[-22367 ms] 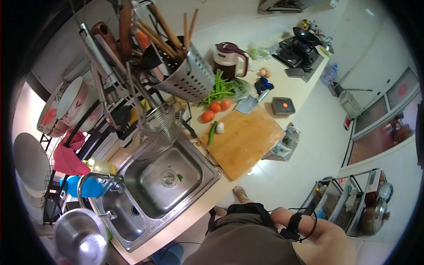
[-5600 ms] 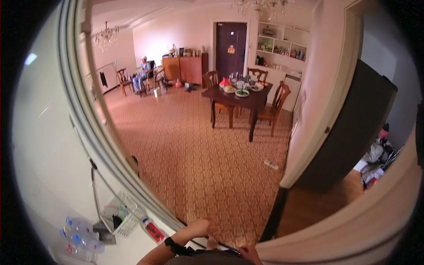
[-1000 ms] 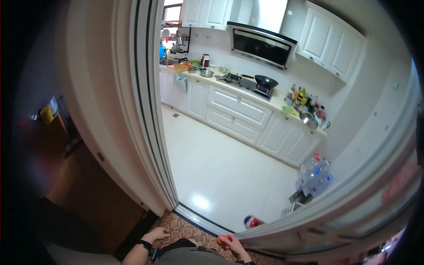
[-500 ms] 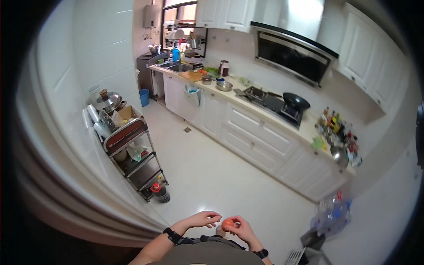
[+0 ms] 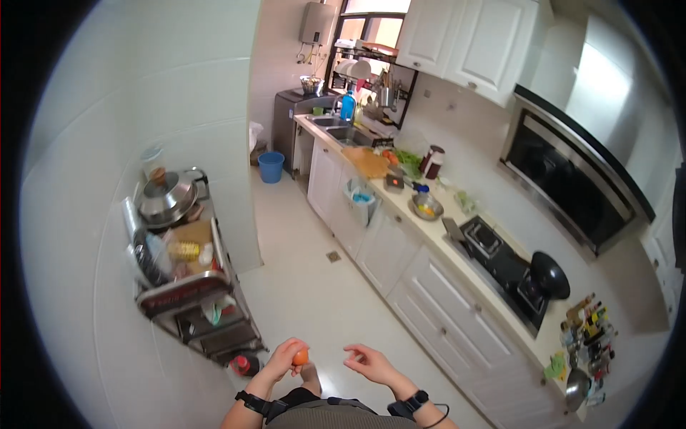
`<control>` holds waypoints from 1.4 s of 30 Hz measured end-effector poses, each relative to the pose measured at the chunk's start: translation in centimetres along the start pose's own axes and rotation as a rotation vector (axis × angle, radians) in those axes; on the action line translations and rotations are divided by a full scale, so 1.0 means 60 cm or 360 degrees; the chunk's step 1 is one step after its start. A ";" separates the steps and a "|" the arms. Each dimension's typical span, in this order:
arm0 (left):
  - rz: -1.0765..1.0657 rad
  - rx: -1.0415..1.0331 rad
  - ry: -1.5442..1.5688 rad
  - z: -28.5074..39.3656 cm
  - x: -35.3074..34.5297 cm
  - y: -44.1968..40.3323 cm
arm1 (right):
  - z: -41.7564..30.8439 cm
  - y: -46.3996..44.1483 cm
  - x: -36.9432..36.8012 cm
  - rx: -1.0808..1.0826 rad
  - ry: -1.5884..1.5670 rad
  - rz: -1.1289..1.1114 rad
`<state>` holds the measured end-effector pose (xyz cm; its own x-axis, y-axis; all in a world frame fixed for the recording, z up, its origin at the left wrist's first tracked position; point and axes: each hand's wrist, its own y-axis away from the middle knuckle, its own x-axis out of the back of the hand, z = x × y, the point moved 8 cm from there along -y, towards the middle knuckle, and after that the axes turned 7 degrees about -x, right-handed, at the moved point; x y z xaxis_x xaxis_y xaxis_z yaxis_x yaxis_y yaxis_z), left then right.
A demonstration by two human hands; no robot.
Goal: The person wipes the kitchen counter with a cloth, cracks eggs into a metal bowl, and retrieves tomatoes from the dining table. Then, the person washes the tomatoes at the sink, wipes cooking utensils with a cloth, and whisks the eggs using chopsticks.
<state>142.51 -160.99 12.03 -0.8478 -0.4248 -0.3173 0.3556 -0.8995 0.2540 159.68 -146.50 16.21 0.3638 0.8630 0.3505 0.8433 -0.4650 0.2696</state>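
An orange-red tomato [image 5: 301, 356] is in my left hand [image 5: 284, 357], its fingers closed round it, low in the head view in front of my body. My right hand [image 5: 372, 363] is apart to the right, with bent fingers spread and nothing in them. Both hands are over the pale floor, away from the counter. Bands with dark devices are on both wrists.
A trolley [image 5: 179, 289] with a lidded pot [image 5: 168, 198] stands at the left. Along the right runs a counter with a sink [image 5: 350, 134], cutting board [image 5: 366, 163], metal bowl [image 5: 426, 206], stove [image 5: 500, 257] and wok [image 5: 549, 275]. A blue bucket [image 5: 271, 167] stands on the floor.
The tomato has passed from my right hand to my left. My hands have moved further apart. The view has moved forward into the kitchen, so the trolley and counter look nearer.
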 end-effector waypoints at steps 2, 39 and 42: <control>-0.0013 -0.0070 -0.0012 0.058 0.039 -0.113 | 0.035 -0.078 0.077 -0.0263 -0.0155 0.0051; 0.0433 -0.0274 0.0339 0.852 0.817 -1.948 | -0.314 -1.977 0.728 -0.0298 -0.0079 0.0021; 0.0285 -0.0169 0.0262 0.929 0.826 -2.095 | -0.337 -2.037 0.784 -0.0374 -0.0207 0.0206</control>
<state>33.86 -63.26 15.32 -0.6956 -0.5811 -0.4225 0.5406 -0.8106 0.2249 65.73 -53.07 17.87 0.5230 0.8045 0.2817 0.6773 -0.5928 0.4357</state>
